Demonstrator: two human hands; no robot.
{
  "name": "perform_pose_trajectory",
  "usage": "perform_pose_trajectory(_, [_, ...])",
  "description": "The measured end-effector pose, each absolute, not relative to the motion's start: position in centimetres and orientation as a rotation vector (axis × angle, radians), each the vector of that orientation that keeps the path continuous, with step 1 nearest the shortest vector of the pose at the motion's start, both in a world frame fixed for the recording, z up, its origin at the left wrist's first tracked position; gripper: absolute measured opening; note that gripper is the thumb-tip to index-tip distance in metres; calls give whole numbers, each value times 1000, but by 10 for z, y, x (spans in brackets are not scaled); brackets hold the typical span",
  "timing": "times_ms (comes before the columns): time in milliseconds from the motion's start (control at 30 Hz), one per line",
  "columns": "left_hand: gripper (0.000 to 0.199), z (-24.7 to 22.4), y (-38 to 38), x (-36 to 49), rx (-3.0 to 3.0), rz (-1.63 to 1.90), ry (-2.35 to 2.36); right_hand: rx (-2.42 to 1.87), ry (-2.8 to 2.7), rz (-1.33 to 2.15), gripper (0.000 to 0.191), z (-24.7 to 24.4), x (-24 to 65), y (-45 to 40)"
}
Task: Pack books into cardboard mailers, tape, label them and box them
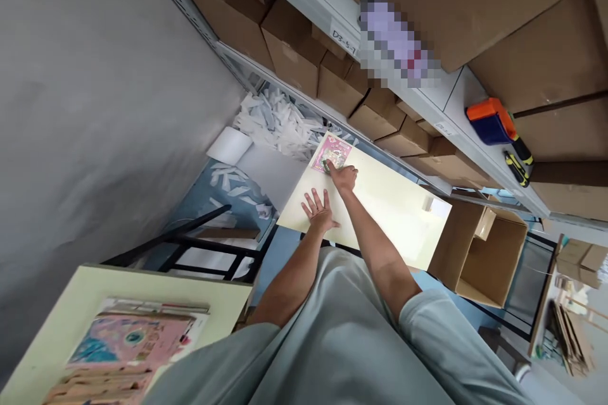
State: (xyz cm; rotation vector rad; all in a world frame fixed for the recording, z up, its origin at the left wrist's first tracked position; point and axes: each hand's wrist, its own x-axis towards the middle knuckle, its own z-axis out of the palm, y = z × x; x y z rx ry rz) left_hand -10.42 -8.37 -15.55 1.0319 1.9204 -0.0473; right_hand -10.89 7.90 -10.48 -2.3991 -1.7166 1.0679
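A flat pink printed sheet (pixel 334 150) with a picture on it lies at the far left corner of the pale yellow table (pixel 380 202). My right hand (pixel 344 178) rests at the sheet's lower edge, its thumb stretched onto the print and its other fingers curled in. No held object shows in it. Closer to my body, my left hand (pixel 321 214) lies flat on the tabletop with its fingers spread. It touches only the table, a short way from the sheet. A small pale patch (pixel 437 206) is at the table's right end.
Shelves with cardboard boxes (pixel 292 38) run along the far side. An orange-and-blue tool (pixel 491 121) and a yellow-black cutter (pixel 517 168) lie on the upper shelf. White paper strips (pixel 280 120) cover the floor. An open carton (pixel 489 259) stands right; pink printed packs (pixel 135 338) sit lower left.
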Motion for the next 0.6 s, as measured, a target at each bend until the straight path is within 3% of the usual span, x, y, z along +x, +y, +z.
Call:
perform_pose_trajectory(100, [165,-157,-88,-103,1019,32,1931,-2541,-1632,1008,98,-120,-135,80])
perform_pose_trajectory(300, [148,-162,-91,-99,985,82,1974,-2662,-1482,1002,83,-133,-147,82])
perform_pose_trajectory(600, [175,-157,-89,-107,1025,-46,1990,-2320,-1369,1310,22,-130,-103,97])
